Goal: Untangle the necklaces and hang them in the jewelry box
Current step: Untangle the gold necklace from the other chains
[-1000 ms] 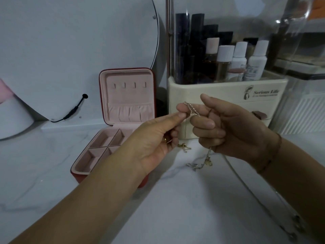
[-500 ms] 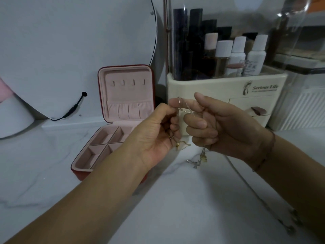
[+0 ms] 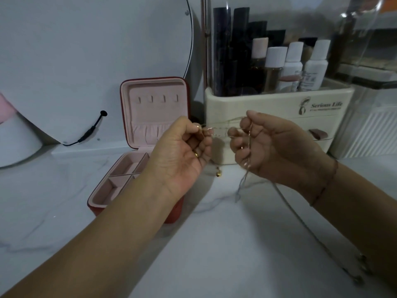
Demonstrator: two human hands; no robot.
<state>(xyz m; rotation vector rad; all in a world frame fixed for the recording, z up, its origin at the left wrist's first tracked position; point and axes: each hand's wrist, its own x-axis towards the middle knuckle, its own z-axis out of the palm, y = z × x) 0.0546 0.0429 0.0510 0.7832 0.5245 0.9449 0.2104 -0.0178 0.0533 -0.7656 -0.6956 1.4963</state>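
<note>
While both hands are raised above the counter [image 3: 214, 254], the work looks to be at the untangling stage. The left hand [image 3: 182, 155] pinches one end of a short taut stretch of the necklaces [image 3: 219, 132] between thumb and forefinger. The right hand [image 3: 275, 151] has its fingers [image 3: 233, 132] curled and clamped on the other end, with more chain hanging from its palm toward the counter. A small gold bead [image 3: 219, 174] dangles below the left hand.

To do this well, I'd pull gently: ease the strands apart sideways, find where they cross, and let the loose tails hang rather than tighten the knot. The links are too blurred to show where the snarl sits.

The counter is pale and veined like marble. A large round disc [image 3: 86, 50], a mirror by the look of it, leans at the back left. A cream organiser [image 3: 268, 100] full of bottles stands behind the hands. Just to its left the red jewelry box [image 3: 154, 112] sits open, lid upright, its base partly hidden by the left forearm. Another chain [image 3: 361, 269] lies on the counter at the lower right. The four hooks [image 3: 158, 98] in the lid are bare.
</note>
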